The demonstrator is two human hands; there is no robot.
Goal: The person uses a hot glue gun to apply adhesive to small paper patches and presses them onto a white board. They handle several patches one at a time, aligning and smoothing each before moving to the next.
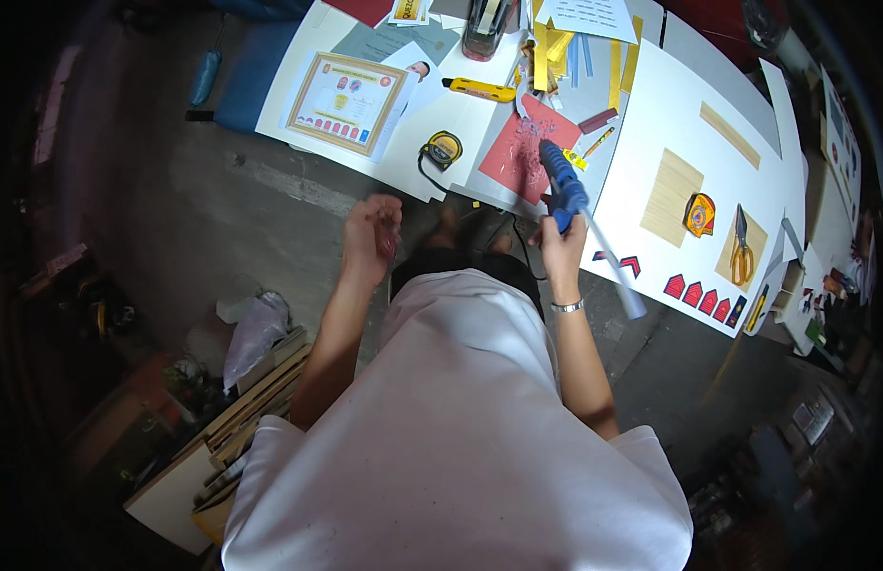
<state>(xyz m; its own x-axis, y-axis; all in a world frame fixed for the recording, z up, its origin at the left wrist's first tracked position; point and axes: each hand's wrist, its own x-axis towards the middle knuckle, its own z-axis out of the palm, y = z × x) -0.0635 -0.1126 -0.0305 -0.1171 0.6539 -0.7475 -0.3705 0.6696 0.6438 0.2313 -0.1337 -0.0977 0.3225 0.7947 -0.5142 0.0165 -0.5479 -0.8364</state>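
A blue glue gun [561, 176] is gripped in my right hand [560, 246]. A long whitish glue stick [618, 265] juts from its rear, and its dark nozzle points over a red sheet [503, 157] spotted with residue. Off the table's front edge, my left hand [370, 233] hangs with curled fingers, slightly blurred; what lies in them, if anything, I cannot make out. On the white board to the right lie a wooden piece [672, 195], an orange-and-black badge [699, 215], orange-handled scissors [741, 252] and several red chevron patches [691, 291].
Left on the table are a gold-framed certificate [351, 103], a tape measure [442, 149] and a yellow cutter [481, 89]. A black stapler-like tool [486, 29] and yellow strips [554, 52] lie farther back. Stacked boards [251, 400] and a plastic bag [256, 333] stand on the floor at left.
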